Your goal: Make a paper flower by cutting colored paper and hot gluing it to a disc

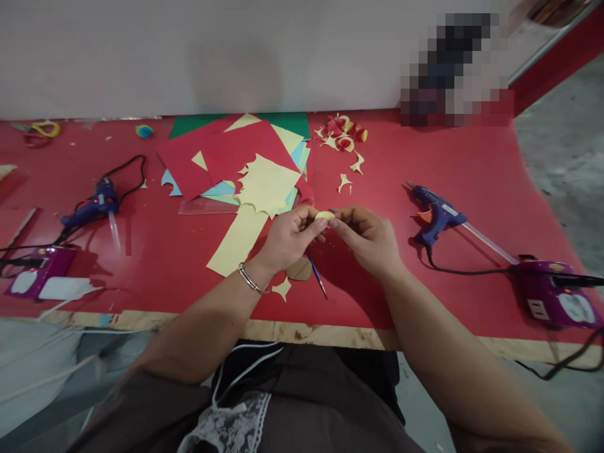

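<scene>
Between my two hands is a small rounded piece of pale yellow paper [325, 216]. My left hand [291, 235] pinches its left side with thumb and fingers, and my right hand [369, 239] pinches its right side. Below them a slim blue stick-like tool [317, 275], perhaps a pen or brush, lies on the red table. Beside it are a brown cardboard piece [299, 269] and a yellow paper scrap [282, 289]. Just left of my hands, a yellow sheet with scalloped cut edges [268, 182] rests over a yellow strip [238, 244].
Red sheets [226, 154] and other coloured papers are stacked at the back. Curled red and yellow cut pieces [346, 131] lie right of them. Corded glue guns rest at left [99, 204] and right [438, 217], near purple power boxes [557, 292]. Scissors [44, 130] are far left.
</scene>
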`<control>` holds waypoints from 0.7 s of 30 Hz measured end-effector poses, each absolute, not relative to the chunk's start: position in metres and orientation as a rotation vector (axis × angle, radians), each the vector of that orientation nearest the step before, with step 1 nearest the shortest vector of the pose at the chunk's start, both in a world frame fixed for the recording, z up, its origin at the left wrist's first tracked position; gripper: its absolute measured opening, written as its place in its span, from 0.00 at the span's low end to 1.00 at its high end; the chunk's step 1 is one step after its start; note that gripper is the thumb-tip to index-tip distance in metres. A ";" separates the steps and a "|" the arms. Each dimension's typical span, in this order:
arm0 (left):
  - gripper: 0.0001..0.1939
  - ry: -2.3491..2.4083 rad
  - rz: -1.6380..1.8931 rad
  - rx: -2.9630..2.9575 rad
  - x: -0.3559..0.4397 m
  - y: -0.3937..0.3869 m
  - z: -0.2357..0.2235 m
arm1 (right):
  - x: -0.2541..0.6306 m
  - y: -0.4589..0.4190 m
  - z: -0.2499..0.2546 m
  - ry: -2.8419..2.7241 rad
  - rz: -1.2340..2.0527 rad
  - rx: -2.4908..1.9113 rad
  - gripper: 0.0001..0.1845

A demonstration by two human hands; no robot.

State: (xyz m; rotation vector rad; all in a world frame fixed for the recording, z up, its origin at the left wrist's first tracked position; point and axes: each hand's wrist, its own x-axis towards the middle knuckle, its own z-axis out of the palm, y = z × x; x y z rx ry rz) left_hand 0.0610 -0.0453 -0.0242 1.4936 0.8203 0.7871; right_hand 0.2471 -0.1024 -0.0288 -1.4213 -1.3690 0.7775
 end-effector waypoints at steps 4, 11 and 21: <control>0.15 0.821 0.779 1.529 0.061 -0.045 -0.024 | 0.248 -0.102 -0.029 -1.375 0.813 -1.422 0.24; 0.23 0.848 0.800 1.434 0.063 -0.048 -0.020 | 0.248 -0.102 -0.025 -1.368 0.855 -1.400 0.24; 0.24 0.847 0.785 1.367 0.062 -0.048 -0.020 | 0.249 -0.102 -0.024 -1.356 0.898 -1.385 0.25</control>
